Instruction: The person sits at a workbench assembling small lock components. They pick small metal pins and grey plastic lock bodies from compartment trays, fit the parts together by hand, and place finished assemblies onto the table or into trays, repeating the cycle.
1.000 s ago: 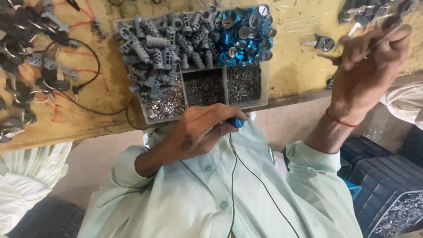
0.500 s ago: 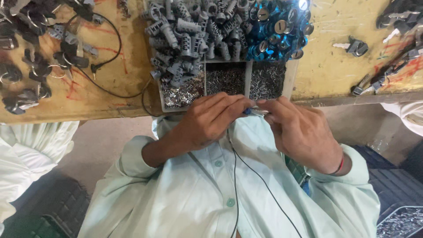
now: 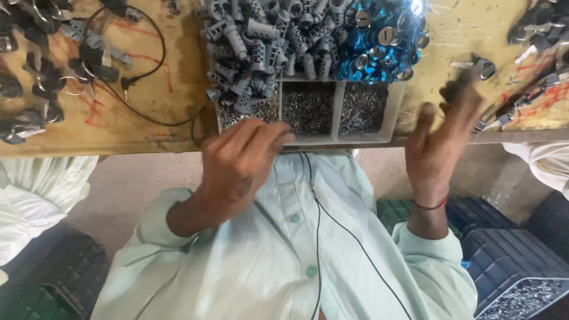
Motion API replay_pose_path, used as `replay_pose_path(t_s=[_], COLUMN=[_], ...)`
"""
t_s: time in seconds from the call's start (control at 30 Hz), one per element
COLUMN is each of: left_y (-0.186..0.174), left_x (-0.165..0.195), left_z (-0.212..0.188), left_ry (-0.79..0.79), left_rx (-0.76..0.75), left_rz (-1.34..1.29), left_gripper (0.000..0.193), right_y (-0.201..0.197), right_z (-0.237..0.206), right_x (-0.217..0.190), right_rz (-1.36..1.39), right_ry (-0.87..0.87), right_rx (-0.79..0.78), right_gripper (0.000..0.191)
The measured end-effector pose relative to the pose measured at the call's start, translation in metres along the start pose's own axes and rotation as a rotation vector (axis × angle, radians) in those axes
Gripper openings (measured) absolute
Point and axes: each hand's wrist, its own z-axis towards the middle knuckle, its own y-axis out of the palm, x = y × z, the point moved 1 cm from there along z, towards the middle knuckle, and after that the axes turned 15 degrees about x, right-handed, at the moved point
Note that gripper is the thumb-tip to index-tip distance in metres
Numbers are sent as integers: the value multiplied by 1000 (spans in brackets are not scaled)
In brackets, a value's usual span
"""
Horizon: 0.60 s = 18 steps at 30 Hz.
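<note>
My left hand (image 3: pixel 237 163) hovers just before the table's front edge with its fingers bunched together and its back to the camera, so anything inside is hidden. Its fingertips nearly touch the white compartment tray (image 3: pixel 392 121). The tray holds grey lock cylinders (image 3: pixel 255 41), shiny blue lock caps (image 3: pixel 379 41) and two bins of tiny metal pins (image 3: pixel 308 106). My right hand (image 3: pixel 441 142), blurred and with fingers spread, is raised at the table edge right of the tray. It is below a small metal key piece (image 3: pixel 483 66).
Black-headed keys and rings (image 3: pixel 41 77) lie at the table's left, with a black cable and jack (image 3: pixel 127 83). More dark parts (image 3: pixel 539 29) sit far right. An earphone wire (image 3: pixel 317 213) runs down my shirt. Blue crates (image 3: pixel 504 237) stand lower right. Other people's pale sleeves (image 3: pixel 29 195) flank me.
My hands, joined on a small blue part half a second ago, have separated. The right hand swung up and right toward the table; the left stays near the tray.
</note>
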Motion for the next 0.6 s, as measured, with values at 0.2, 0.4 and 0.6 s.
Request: replay_pose_path(t_s=[0.2,0.4,0.6], left_y=[-7,-4,-6], left_x=[-17,-16,-15], left_z=[-2,-3,-14], left_ry=[144,101,-96], left_rx=[-116,-136,14], left_rz=[289,344,-12], left_gripper=[42,24,19], right_y=[18,70,61], right_z=[19,6,1], right_x=[-52,-80,-64], right_rz=[-76,-125,22], right_ry=[-164,-774,-580], right_rx=[-477,-779,-846], right_gripper=[11,13,11])
